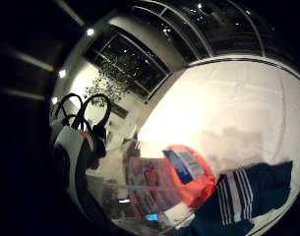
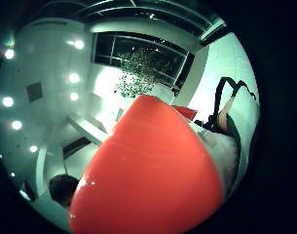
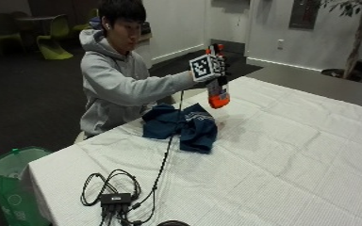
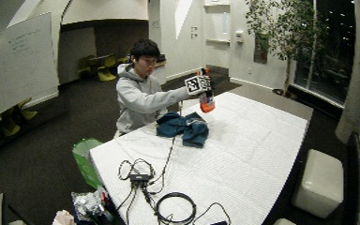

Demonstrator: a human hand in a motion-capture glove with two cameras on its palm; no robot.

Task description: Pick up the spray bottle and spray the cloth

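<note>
- A person in a grey hooded sweatshirt (image 3: 115, 82) sits at the near edge of a worktop (image 3: 281, 155) covered in white cloth, the right arm stretched out over it.
- The gloved right hand (image 3: 213, 66) holds a spray bottle (image 3: 218, 92) in the air, well above the worktop; its grip is curled round the bottle's upper part, so the neck and trigger are largely hidden.
- The spray bottle has an orange base and a clear body with a blue-and-white label (image 1: 189, 164); it hangs roughly upright, base downward.
- A dark blue cloth (image 3: 184, 125) with white stripes lies crumpled on the worktop in front of the person, below and a little to the person's side of the raised bottle, not touching it.
- From the thumb side of the palm, the orange of the bottle fills much of the view, close to the palm.
- A bundle of black cables (image 3: 115, 195) lies on the worktop near its corner, well apart from the cloth.
- A green bin (image 3: 12, 186) stands on the floor beside that corner.
</note>
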